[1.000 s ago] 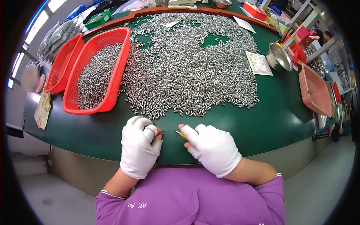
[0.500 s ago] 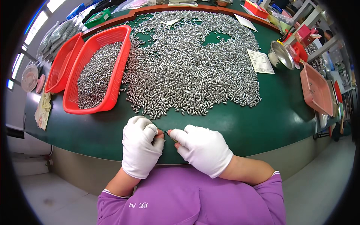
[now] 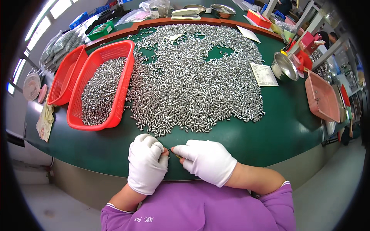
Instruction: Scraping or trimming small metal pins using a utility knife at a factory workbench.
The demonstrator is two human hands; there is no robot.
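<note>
My left hand (image 3: 147, 163), in a white glove with bare fingertips showing, is closed in a pinch near the table's front edge. What it pinches is too small and covered to name. Facing it, my right hand (image 3: 208, 161), gloved likewise, grips a thin dark and yellowish stick-like tool (image 3: 176, 155). The tool's dark tip meets the left fingertips. Just beyond both hands spreads a wide layer of small silvery, bullet-shaped metal pieces (image 3: 196, 92) on the green table (image 3: 231, 148).
Left of the pieces stands a red perforated basket (image 3: 130, 69) holding more of them, beside another red basket (image 3: 58, 94). Farther right are a paper slip (image 3: 266, 79), a steel bowl (image 3: 287, 63) and a pink tray (image 3: 322, 111). A wooden edge (image 3: 173, 22) runs along the back.
The view has tilted up slightly, so the table and pieces sit lower in the picture and more of the back shows. Both hands keep their pinched pose close together.
</note>
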